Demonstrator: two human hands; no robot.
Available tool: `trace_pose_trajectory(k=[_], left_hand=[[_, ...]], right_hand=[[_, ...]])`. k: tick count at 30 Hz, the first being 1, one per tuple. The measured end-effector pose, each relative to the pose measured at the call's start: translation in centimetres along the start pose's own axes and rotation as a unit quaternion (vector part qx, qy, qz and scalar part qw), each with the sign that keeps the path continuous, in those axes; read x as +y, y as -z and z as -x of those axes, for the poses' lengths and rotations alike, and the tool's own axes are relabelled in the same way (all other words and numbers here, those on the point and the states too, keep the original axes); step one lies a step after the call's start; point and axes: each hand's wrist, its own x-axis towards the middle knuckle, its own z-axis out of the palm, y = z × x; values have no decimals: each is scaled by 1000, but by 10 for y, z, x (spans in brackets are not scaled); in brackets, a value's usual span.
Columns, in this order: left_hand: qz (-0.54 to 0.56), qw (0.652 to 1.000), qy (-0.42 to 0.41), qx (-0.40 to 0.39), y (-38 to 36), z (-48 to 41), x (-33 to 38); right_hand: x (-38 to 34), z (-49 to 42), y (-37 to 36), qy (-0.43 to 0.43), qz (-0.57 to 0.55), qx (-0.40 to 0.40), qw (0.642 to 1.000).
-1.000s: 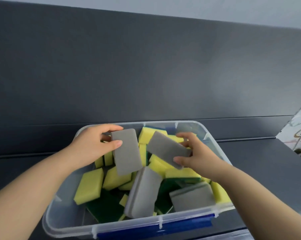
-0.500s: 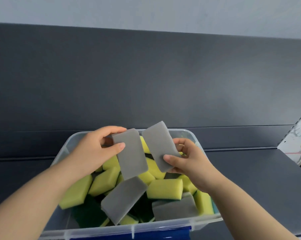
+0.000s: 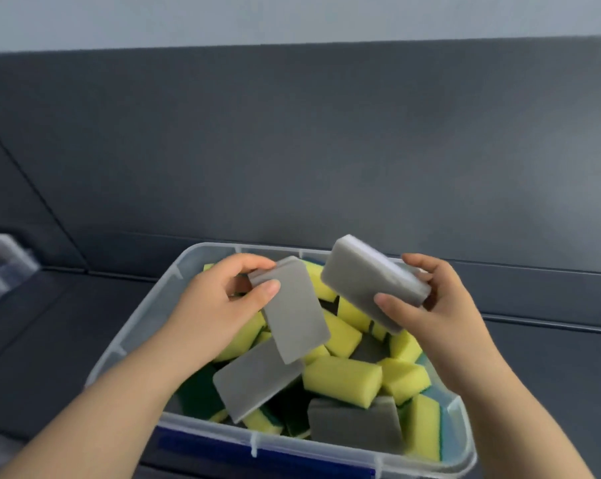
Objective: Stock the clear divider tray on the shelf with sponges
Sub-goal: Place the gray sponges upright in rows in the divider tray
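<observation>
Head view: two grey sponges are held above a clear plastic bin point(image 3: 143, 316) of loose yellow-green and grey sponges point(image 3: 342, 380); the left grey sponge point(image 3: 294, 314) runs lengthwise from upper left down to lower right, broad face up; the right grey sponge point(image 3: 373, 286) lies along a similar diagonal, a paler layer showing along its upper edge. The left hand point(image 3: 216, 312) is closed on the upper end of its sponge, thumb on the face; the right hand point(image 3: 437, 312) clasps the lower right end of its sponge, thumb across the face.
</observation>
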Motion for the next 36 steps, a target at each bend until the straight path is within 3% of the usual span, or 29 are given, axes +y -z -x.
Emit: trace_pose_trajectory(k=[6, 12, 15, 22, 25, 30, 36], left_hand=[[-13, 997, -35, 71, 60, 34, 0], [-7, 988, -64, 141, 167, 98, -28], [-44, 980, -76, 179, 245, 143, -56], [-274, 923, -38, 267, 397, 258, -145], [-293, 915, 0, 279, 429, 294, -171], [-272, 913, 52, 301, 467, 319, -197], [-284, 902, 28, 324, 504, 273, -219]], right_hand=[[-27, 25, -39, 38, 86, 13, 995], [-51, 71, -144, 66, 66, -15, 995], [-67, 105, -219, 75, 46, -64, 994], [-70, 181, -393, 92, 81, -228, 966], [-67, 204, -443, 91, 115, -283, 948], [-72, 207, -499, 90, 131, -302, 940], [-86, 179, -562, 94, 97, -288, 948]])
